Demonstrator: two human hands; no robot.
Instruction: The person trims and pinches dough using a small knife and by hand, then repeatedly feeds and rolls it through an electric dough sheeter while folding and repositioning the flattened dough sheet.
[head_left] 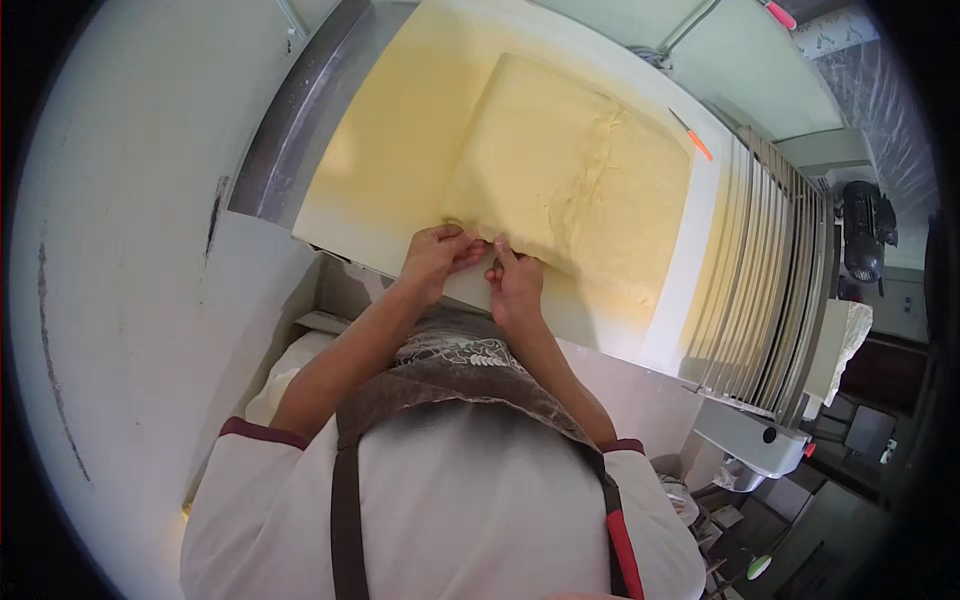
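A wide, pale yellow dough sheet (400, 130) lies on the white belt of a dough sheeter, with a thicker folded part over its right side. Along the fold's surface runs a rough, wrinkled ridge. At the near edge of the dough, my left hand (432, 262) has its fingers closed on the dough's border. Just to its right, my right hand (517, 285) pinches the same edge between thumb and fingers. The two hands almost meet. My fingertips partly hide the bit of dough between them.
A knife (692, 135) with an orange handle rests on the belt's far right. Beyond it stands the sheeter's metal bar guard (765, 270). At the left end is a metal tray (300, 110). A dark motor (865, 230) sits farther right. A pale wall (120, 250) borders the left.
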